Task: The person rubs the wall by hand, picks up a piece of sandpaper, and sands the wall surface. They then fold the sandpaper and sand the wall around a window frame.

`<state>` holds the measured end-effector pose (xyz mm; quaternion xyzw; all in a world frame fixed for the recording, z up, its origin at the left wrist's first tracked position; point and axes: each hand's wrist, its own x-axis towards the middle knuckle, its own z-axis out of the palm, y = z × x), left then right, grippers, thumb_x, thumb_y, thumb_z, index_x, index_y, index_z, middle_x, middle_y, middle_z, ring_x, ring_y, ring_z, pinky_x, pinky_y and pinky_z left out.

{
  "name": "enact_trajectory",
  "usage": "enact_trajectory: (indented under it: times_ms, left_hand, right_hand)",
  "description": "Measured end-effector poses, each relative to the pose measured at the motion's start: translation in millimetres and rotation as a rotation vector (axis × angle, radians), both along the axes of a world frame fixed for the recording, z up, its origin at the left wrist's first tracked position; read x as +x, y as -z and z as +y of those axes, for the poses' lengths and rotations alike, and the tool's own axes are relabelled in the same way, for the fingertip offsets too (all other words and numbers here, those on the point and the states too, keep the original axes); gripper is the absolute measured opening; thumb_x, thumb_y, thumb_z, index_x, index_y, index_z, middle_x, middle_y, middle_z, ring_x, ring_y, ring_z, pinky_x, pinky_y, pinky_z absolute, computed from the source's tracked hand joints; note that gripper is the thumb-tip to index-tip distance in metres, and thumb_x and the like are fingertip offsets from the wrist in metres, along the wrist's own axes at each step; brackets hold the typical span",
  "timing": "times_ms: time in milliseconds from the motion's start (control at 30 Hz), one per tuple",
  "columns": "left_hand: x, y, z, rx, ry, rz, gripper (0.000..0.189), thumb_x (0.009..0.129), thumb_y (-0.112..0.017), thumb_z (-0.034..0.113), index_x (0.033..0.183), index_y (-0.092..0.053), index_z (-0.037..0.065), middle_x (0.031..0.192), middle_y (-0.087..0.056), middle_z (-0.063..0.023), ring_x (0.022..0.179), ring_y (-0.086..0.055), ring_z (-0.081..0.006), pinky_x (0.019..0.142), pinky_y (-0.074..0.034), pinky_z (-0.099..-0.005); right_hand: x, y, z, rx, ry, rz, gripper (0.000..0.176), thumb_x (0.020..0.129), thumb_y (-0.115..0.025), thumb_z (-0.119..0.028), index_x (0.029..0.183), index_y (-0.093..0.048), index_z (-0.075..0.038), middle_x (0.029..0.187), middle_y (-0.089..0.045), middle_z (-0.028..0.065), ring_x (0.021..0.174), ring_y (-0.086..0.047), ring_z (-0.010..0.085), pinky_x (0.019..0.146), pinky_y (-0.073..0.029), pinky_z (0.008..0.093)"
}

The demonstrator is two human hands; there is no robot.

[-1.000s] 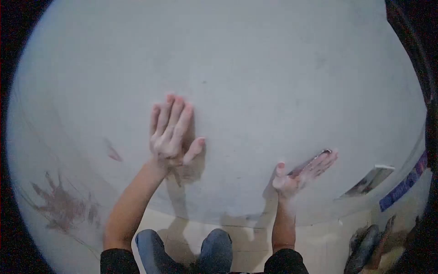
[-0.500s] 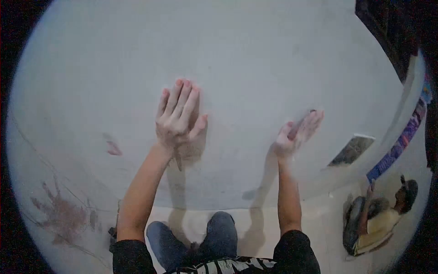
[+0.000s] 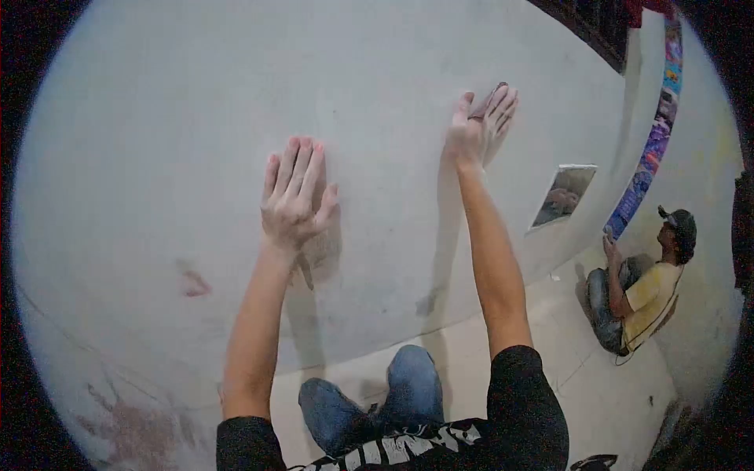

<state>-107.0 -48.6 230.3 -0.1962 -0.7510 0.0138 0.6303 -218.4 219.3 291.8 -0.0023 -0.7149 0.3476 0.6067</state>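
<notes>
My left hand [image 3: 294,196] lies flat against the pale wall [image 3: 377,196], its fingers stretched upward and thumb out to the side, with nothing showing in it. Higher and to the right, my right hand [image 3: 481,129] is pressed to the wall with a thin brownish-grey piece of sandpaper [image 3: 488,104] under its palm, between thumb and fingers. Only the sandpaper's edge shows. Both hands look whitish, as if dusted.
A small picture [image 3: 563,196] is fixed to the wall at right. Beyond it sits a person [image 3: 640,290] on the floor, one hand near a long colourful strip [image 3: 648,153]. Reddish-brown smudges [image 3: 133,428] mark the lower left wall. A dark window frame [image 3: 593,31] is at upper right.
My right hand has slid up the wall with the sandpaper. My left hand stays flat in nearly the same spot. The view has turned, bringing more of the right side in.
</notes>
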Motion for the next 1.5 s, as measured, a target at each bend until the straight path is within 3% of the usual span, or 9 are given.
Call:
enact_trajectory:
  times_ms: [100,200,400,500,700,733,933,1300,1500]
  left_hand:
    - [-28.4,19.6,14.8,0.012,0.025,0.001,0.052,0.086,-0.061,0.024,0.133,-0.057,0.004,0.139,-0.054,-0.0131,0.137,-0.043,-0.0273,0.117,-0.024,-0.0428]
    - [-42.2,33.8,25.0,0.038,0.040,0.026,0.051,0.085,-0.060,0.024,0.131,-0.059,0.004,0.138,-0.055,-0.0128,0.135,-0.045,-0.0270,0.117,-0.025,-0.0431]
    - [-86.0,67.1,23.8,0.088,0.101,0.034,0.050,0.083,-0.061,0.022,0.130,-0.060,0.005,0.136,-0.057,-0.0122,0.134,-0.047,-0.0266,0.116,-0.027,-0.0442]
    - [-92.1,66.7,20.1,0.099,0.141,0.033,0.050,0.082,-0.061,0.022,0.129,-0.061,0.005,0.135,-0.058,-0.0128,0.133,-0.047,-0.0267,0.116,-0.026,-0.0440]
    - [-104.8,72.5,4.1,0.121,0.139,0.037,0.046,0.080,-0.062,0.022,0.123,-0.065,0.006,0.132,-0.060,-0.0114,0.132,-0.049,-0.0259,0.117,-0.025,-0.0438]
    - [-105.7,75.0,0.5,0.123,0.138,0.044,0.046,0.080,-0.062,0.022,0.124,-0.065,0.007,0.132,-0.060,-0.0109,0.132,-0.049,-0.0257,0.117,-0.025,-0.0437]
    - [-88.3,79.9,-30.8,0.130,0.090,0.025,0.050,0.080,-0.062,0.023,0.128,-0.063,0.010,0.134,-0.059,-0.0095,0.133,-0.048,-0.0247,0.118,-0.022,-0.0431]
    - [-64.8,51.7,-87.5,0.099,0.044,0.052,0.047,0.084,-0.063,0.021,0.130,-0.061,0.008,0.138,-0.056,-0.0103,0.134,-0.047,-0.0246,0.116,-0.025,-0.0440]
    - [-65.3,29.8,-84.5,0.075,-0.021,0.074,0.044,0.082,-0.062,0.018,0.124,-0.065,0.007,0.130,-0.062,-0.0077,0.131,-0.050,-0.0243,0.115,-0.028,-0.0416]
  right_hand:
    - [-30.3,4.7,16.7,-0.022,-0.067,-0.091,0.081,0.100,-0.034,-0.048,0.151,-0.001,0.007,0.159,0.007,0.0251,0.147,0.013,0.0370,0.118,0.007,0.0480]
    - [-33.2,17.6,24.0,0.011,-0.108,-0.060,0.078,0.101,-0.035,-0.045,0.151,-0.003,0.006,0.159,0.006,0.0259,0.147,0.010,0.0386,0.118,0.006,0.0485]
    - [-60.9,72.6,13.8,0.258,0.120,-0.007,0.074,0.100,-0.041,-0.038,0.152,-0.009,0.004,0.160,-0.001,0.0234,0.149,0.002,0.0348,0.119,0.002,0.0448]
    - [-71.9,60.8,9.5,0.252,0.137,0.108,0.071,0.098,-0.046,-0.032,0.152,-0.015,0.002,0.160,-0.009,0.0211,0.149,-0.005,0.0330,0.119,-0.004,0.0442]
    - [-95.2,60.6,9.3,0.302,0.002,0.260,0.072,0.088,-0.055,-0.015,0.152,-0.024,-0.002,0.158,-0.021,0.0199,0.148,-0.015,0.0350,0.118,-0.011,0.0474]
    - [-93.8,72.2,6.1,0.344,-0.014,0.297,0.074,0.084,-0.055,-0.006,0.151,-0.025,-0.001,0.157,-0.024,0.0202,0.148,-0.015,0.0357,0.119,-0.008,0.0485]
    - [-53.3,150.9,-36.8,0.444,-0.165,0.295,0.077,0.077,-0.050,0.002,0.150,-0.028,-0.001,0.157,-0.026,0.0198,0.148,-0.015,0.0372,0.119,-0.006,0.0489]
    - [-35.6,72.7,-83.0,0.393,-0.174,0.300,0.079,0.077,-0.052,-0.001,0.152,-0.025,-0.004,0.159,-0.021,0.0175,0.149,-0.012,0.0332,0.119,-0.005,0.0487]
    - [-20.1,205.3,-77.0,0.417,-0.186,0.059,0.083,0.081,-0.055,-0.004,0.153,-0.015,-0.002,0.160,-0.011,0.0194,0.149,-0.006,0.0353,0.119,-0.003,0.0500]
